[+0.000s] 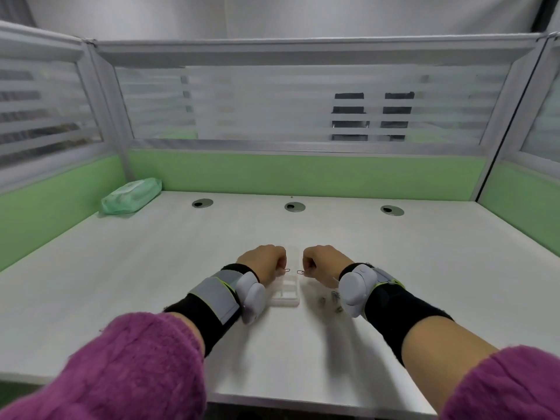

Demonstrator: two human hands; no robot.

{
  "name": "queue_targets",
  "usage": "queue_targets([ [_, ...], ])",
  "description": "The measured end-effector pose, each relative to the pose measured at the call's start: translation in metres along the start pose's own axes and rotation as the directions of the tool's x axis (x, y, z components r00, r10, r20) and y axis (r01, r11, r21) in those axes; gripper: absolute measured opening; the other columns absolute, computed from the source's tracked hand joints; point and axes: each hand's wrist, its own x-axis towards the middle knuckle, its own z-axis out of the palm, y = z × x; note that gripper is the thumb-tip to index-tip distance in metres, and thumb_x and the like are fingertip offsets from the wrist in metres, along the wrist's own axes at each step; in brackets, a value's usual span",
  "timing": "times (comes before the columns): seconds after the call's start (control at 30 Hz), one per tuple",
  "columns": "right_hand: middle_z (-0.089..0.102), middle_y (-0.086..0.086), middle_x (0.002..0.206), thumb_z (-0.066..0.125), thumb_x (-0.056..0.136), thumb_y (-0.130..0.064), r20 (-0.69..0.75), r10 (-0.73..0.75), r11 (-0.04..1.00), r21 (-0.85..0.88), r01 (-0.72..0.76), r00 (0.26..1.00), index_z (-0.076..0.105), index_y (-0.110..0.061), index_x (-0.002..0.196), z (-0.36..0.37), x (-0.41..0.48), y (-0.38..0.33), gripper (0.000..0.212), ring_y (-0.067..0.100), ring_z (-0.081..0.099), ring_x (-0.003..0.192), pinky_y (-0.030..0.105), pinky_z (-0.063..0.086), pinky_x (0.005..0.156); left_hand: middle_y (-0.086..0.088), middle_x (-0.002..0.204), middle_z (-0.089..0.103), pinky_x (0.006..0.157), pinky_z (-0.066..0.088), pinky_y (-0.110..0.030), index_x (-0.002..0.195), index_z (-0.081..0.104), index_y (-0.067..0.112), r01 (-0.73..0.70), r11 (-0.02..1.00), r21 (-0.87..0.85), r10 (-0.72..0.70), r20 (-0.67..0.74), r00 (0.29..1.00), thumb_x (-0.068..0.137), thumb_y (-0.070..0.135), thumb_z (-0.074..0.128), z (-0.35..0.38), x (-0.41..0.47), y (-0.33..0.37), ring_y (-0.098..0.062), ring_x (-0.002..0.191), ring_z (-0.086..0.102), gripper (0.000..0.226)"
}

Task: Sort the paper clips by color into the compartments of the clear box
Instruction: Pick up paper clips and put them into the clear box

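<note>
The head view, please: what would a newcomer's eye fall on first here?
Two hands in fuzzy purple sleeves meet at the centre. The left hand pinches one paper clip and the right hand a second clip, over the clear box. A green wipes pack lies far left.

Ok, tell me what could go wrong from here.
1. The left hand and right hand each pinch a clip, the left clip and the right clip, close together over the clear box. Either could drop into the wrong compartment.
2. The right wrist band sits close to the loose clips and may scatter them.
</note>
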Motion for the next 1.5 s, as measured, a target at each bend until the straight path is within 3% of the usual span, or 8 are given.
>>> queue_targets([
  [0.37,0.066,0.012,0.113,0.051,0.088,-0.008,0.002,-0.044,0.999,-0.007,0.044,0.999,0.051,-0.018,0.082,0.011,0.009,-0.03,0.012,0.019,0.047,0.083,0.029,0.041,0.076,-0.004,0.116,0.065,0.089,0.046,-0.033,0.103,0.062,0.014,0.097,0.995,-0.012,-0.096,0.03,0.995,0.093,0.024,0.055,-0.003,-0.017,-0.037,-0.025,0.108,0.059,0.016],
  [0.53,0.064,0.013,0.116,0.052,0.09,-0.01,0.014,-0.041,0.999,-0.006,0.041,0.999,0.063,-0.003,0.103,0.012,0.009,-0.034,0.018,0.024,0.052,0.089,0.034,0.047,0.088,-0.004,0.113,0.066,0.087,0.047,-0.034,0.092,0.059,0.018,0.109,0.994,-0.034,-0.108,0.028,0.994,0.091,0.029,0.058,0.0,-0.016,-0.038,-0.023,0.095,0.057,0.011],
  [0.7,0.066,0.013,0.114,0.053,0.09,-0.012,0.0,-0.059,0.998,0.002,0.059,0.998,0.064,-0.004,0.102,0.014,0.016,-0.048,0.018,0.02,0.048,0.085,0.031,0.042,0.078,-0.002,0.112,0.066,0.086,0.047,-0.033,0.102,0.062,0.015,0.109,0.993,-0.047,-0.11,-0.024,0.994,0.092,0.021,0.055,-0.003,-0.018,-0.045,-0.024,0.104,0.06,0.014],
  [0.93,0.065,0.014,0.115,0.052,0.088,-0.009,0.024,-0.073,0.997,-0.03,0.074,0.997,0.065,-0.004,0.101,0.022,0.024,-0.067,0.019,0.032,0.059,0.107,0.034,0.046,0.083,-0.002,0.111,0.067,0.085,0.048,-0.034,0.096,0.062,0.017,0.133,0.989,-0.063,-0.136,-0.04,0.99,0.091,0.019,0.055,-0.007,-0.028,-0.06,-0.024,0.104,0.06,0.009],
  [1.1,0.064,0.014,0.115,0.061,0.087,-0.02,0.024,-0.055,0.998,0.004,0.055,0.998,0.057,-0.014,0.076,0.024,0.026,-0.067,0.013,0.026,0.052,0.089,0.03,0.039,0.075,-0.002,0.111,0.067,0.085,0.047,-0.034,0.102,0.063,0.014,0.13,0.989,-0.074,-0.134,-0.055,0.989,0.091,0.019,0.055,-0.008,-0.029,-0.059,-0.024,0.103,0.06,0.015],
  [1.23,0.065,0.012,0.115,0.057,0.088,-0.016,-0.011,-0.044,0.999,0.027,0.044,0.999,0.064,-0.005,0.101,0.018,0.021,-0.056,0.019,0.029,0.059,0.101,0.033,0.047,0.085,-0.003,0.111,0.067,0.085,0.048,-0.034,0.101,0.064,0.014,0.104,0.991,-0.083,-0.109,-0.059,0.992,0.09,0.019,0.056,-0.008,-0.025,-0.048,-0.025,0.103,0.061,0.014],
  [1.33,0.066,0.012,0.113,0.056,0.089,-0.014,-0.037,-0.034,0.999,0.025,0.035,0.999,0.064,-0.004,0.102,0.013,0.014,-0.04,0.018,0.022,0.05,0.086,0.031,0.043,0.078,-0.002,0.11,0.067,0.085,0.047,-0.033,0.1,0.064,0.014,0.065,0.995,-0.082,-0.071,-0.067,0.995,0.089,0.018,0.055,-0.007,-0.018,-0.031,-0.024,0.101,0.061,0.014],
  [1.5,0.067,0.011,0.11,0.056,0.088,-0.012,-0.066,0.01,0.999,0.031,-0.008,0.998,0.063,-0.008,0.093,0.006,-0.001,-0.005,0.009,0.019,0.047,0.083,0.028,0.04,0.074,-0.003,0.109,0.067,0.084,0.048,-0.033,0.103,0.063,0.014,-0.007,0.997,-0.072,0.003,-0.053,0.999,0.091,0.018,0.055,0.001,-0.004,0.003,-0.024,0.099,0.061,0.015],
])
